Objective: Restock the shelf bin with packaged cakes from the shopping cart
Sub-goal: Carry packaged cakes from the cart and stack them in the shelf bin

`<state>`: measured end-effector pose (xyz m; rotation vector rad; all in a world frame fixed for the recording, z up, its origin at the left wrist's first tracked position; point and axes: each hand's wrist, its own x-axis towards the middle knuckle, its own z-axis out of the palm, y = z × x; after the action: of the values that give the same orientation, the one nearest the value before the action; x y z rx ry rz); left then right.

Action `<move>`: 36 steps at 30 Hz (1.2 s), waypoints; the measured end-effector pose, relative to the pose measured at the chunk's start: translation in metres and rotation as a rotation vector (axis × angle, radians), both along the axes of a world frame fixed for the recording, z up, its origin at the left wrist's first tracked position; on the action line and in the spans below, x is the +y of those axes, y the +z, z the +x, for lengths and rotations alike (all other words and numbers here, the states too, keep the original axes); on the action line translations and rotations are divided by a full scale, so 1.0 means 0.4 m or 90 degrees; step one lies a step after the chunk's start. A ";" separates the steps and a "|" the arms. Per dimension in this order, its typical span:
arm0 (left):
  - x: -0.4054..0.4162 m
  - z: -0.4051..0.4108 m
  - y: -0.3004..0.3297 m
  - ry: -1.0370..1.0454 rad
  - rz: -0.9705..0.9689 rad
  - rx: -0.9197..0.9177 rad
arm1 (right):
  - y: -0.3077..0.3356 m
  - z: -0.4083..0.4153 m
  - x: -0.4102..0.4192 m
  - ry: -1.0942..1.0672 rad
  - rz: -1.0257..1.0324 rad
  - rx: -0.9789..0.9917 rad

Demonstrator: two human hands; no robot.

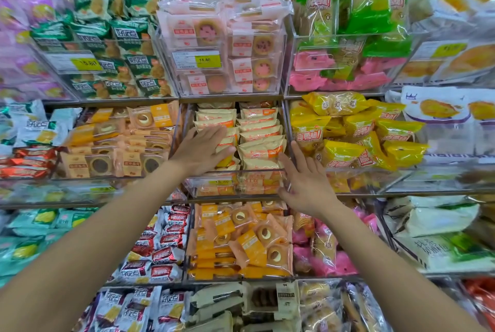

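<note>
A clear plastic shelf bin (235, 184) in the middle row holds two stacked rows of cream-and-orange packaged cakes (261, 133). My left hand (203, 151) lies flat with straight fingers on the left row of packs. My right hand (304, 180) is spread open at the bin's front right corner, fingers pointing up beside the right row; it holds nothing. The shopping cart is out of view.
Clear bins of other snacks surround it: pink round cakes (222, 45) above, orange ring cakes (241, 240) below, yellow packs (356, 130) to the right, orange-labelled cakes (120, 141) to the left. Metal shelf edges run between the rows.
</note>
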<state>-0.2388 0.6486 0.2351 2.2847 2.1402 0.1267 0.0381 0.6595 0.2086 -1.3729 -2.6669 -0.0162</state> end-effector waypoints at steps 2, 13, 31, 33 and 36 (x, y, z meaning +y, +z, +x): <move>0.005 0.007 0.008 -0.002 -0.019 0.035 | 0.000 0.000 -0.001 0.000 0.001 -0.002; -0.014 0.032 0.049 0.045 -0.023 -0.030 | 0.018 0.006 -0.005 0.002 -0.042 0.020; -0.718 0.867 -0.443 0.159 -0.511 -0.730 | -0.335 0.744 -0.798 -0.487 -0.512 0.518; -0.777 0.959 -0.476 0.136 -0.566 -0.661 | -0.376 0.857 -0.911 -0.592 -0.541 0.539; -0.831 1.092 -0.498 0.065 -0.618 -0.571 | -0.405 1.000 -1.063 -0.693 -0.557 0.563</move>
<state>0.1979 0.3164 0.0359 1.2067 1.3592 0.0646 0.4382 0.2345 0.0467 -2.1295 -0.9801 1.3482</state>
